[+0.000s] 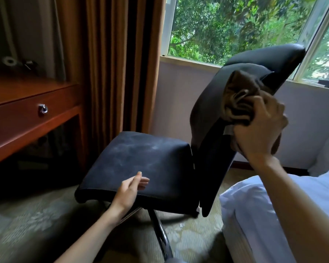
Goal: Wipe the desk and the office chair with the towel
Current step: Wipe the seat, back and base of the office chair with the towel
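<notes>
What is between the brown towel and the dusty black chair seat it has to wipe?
Nothing visible blocks it. The right hand grips the bunched brown towel against the black padded backrest; the dusty black seat cushion lies bare below. Only the left hand is at the seat's front edge.

Desk [27, 103] left of chair [141, 164], bed [273, 205] right
</notes>
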Motion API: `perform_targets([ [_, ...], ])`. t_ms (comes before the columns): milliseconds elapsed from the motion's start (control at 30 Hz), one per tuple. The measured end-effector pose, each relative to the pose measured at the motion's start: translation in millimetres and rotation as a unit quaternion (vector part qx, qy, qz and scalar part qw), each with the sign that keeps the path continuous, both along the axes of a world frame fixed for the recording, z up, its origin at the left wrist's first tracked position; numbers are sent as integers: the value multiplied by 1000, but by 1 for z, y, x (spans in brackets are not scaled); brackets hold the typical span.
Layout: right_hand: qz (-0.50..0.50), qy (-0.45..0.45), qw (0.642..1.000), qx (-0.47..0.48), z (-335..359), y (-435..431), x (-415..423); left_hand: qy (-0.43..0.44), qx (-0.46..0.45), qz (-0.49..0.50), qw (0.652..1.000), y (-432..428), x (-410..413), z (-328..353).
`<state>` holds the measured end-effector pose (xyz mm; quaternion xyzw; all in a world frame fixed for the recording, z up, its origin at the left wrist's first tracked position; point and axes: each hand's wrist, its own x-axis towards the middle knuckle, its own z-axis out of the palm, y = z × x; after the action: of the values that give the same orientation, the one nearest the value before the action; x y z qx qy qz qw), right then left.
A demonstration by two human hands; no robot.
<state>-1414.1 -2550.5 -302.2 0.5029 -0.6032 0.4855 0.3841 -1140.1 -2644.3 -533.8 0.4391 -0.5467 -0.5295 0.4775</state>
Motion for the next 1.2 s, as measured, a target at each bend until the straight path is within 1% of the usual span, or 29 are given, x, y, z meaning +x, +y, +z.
perform_targets([
  [67, 0, -32, 999, 30, -18, -5, -10, -22, 8, 5, 1000, -8, 2, -9],
  [100, 8, -56, 998, 36, -27, -7, -15, -71, -3, 8, 997, -12, 6, -15],
  [133, 12, -81, 996, 40, -35, -10, -21, -148, -25, 14, 989, -17, 8, -20],
  [200, 13, -119, 991, 54, -51, -16, -30, -309, -63, 41, 948, -23, 15, -29],
  [233, 12, -135, 989, 62, -58, -20, -35, -362, -74, 54, 928, -27, 17, -32],
  [300, 19, -166, 982, 84, -72, -26, -44, -425, -86, 69, 899, -33, 20, -38],
  [400, 41, -189, 974, 118, -95, -33, -52, -475, -104, 76, 871, -39, 23, -45],
  [500, 64, -177, 971, 149, -123, -39, -56, -487, -130, 83, 859, -35, 22, -48],
  [667, 54, -142, 961, 230, -168, -54, -52, -437, -159, 123, 877, -35, 13, -50],
  [800, 40, -157, 935, 316, -193, -71, -54, -409, -140, 150, 889, -48, 5, -54],
  [900, 40, -164, 926, 338, -211, -85, -61, -379, -144, 187, 895, -60, 3, -57],
  [1100, 86, -164, 907, 378, -236, -119, -76, -362, -165, 244, 884, -74, 17, -64],
  [1200, 69, -114, 897, 421, -244, -132, -62, -370, -184, 252, 875, -87, 28, -67],
])
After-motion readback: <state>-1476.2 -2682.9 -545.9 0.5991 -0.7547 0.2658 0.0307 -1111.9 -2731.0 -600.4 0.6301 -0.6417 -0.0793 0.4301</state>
